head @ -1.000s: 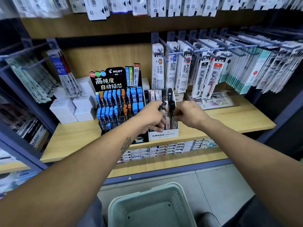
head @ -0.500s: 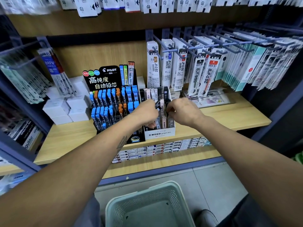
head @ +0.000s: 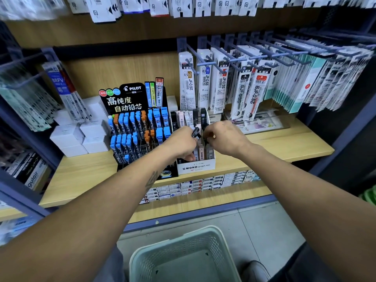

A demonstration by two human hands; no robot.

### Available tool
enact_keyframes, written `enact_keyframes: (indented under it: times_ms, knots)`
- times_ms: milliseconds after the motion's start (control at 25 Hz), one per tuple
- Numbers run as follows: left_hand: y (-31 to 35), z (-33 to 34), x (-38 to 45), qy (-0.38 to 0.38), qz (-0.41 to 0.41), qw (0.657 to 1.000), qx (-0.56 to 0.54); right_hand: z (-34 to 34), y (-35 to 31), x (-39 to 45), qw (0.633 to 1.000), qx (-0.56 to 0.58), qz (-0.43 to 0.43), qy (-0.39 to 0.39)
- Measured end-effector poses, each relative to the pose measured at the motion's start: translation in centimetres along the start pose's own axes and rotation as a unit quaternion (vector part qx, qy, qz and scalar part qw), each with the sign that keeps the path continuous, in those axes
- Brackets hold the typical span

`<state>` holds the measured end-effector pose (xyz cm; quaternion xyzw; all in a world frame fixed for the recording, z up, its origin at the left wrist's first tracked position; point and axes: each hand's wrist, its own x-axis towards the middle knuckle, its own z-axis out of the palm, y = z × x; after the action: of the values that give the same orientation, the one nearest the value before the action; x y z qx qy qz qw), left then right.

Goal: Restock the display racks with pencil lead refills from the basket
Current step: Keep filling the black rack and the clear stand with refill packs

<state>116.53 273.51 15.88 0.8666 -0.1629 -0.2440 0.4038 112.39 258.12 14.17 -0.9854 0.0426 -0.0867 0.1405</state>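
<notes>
Both hands meet at the middle of the frame, over a small white display box. The left hand (head: 181, 142) has its fingers curled round a dark pencil lead refill case (head: 195, 132), whose upper end sticks out tilted between the two hands. The right hand (head: 223, 137) sits just beside it with fingers bent down toward the box; its fingertips are hidden behind the knuckles, so I cannot tell whether it pinches anything or only touches the packs there.

The white display box (head: 196, 166) (printed "MONO graph MG" on its front) stands on the wooden shelf (head: 85, 176) directly under the hands, with pale pink, grey and black refill cases standing upright in its compartments. Touching its left side is the black Pilot rack (head: 134, 127), filled with rows of blue-capped and orange-capped lead tubes.

At the bottom centre of the frame, well below the hands and on the tiled floor, is the pale green basket (head: 183, 259); what shows of its inside looks bare. White boxes (head: 79, 137) are stacked at the left of the shelf, near the Pilot rack. Hanging refill packs (head: 221, 82) fill the hooks across the upper right, behind and above the hands
</notes>
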Motion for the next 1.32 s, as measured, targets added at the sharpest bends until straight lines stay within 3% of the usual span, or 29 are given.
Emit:
enact_keyframes:
  times_ms: [80,120,240,440,600,720,920,1120,1320]
  knots:
    - [0.1,-0.2,0.1,-0.002,-0.006,0.996,-0.085,0.0,-0.4,0.4,0.996,0.083,0.023,0.015]
    - [0.3,-0.4,0.0,-0.009,-0.008,0.989,-0.147,-0.1,-0.7,0.6,0.981,0.183,0.059,0.019]
    - [0.9,-1.5,-0.7,-0.038,-0.022,0.949,-0.311,-0.7,-1.5,0.9,0.859,0.485,0.163,0.001]
    - [0.7,-3.0,-1.0,-0.077,-0.033,0.91,-0.406,-1.7,-1.8,0.7,0.804,0.579,0.129,-0.026]
    - [0.9,-4.0,-0.9,-0.116,-0.044,0.881,-0.456,-2.0,-1.8,0.8,0.766,0.63,0.128,0.001]
    - [0.8,-4.1,-0.7,-0.126,-0.052,0.865,-0.483,-2.3,-1.8,1.1,0.764,0.635,0.117,0.011]
    - [0.8,-3.6,-0.8,-0.153,-0.04,0.856,-0.491,-1.8,-2.4,1.4,0.808,0.578,0.11,0.044]
    - [0.9,-3.5,-0.6,-0.142,-0.02,0.87,-0.472,-1.7,-2.4,1.6,0.8,0.588,0.102,0.057]
    - [1.4,-3.2,-0.2,-0.14,0.006,0.886,-0.442,-2.8,-1.6,1.8,0.778,0.626,0.058,0.004]
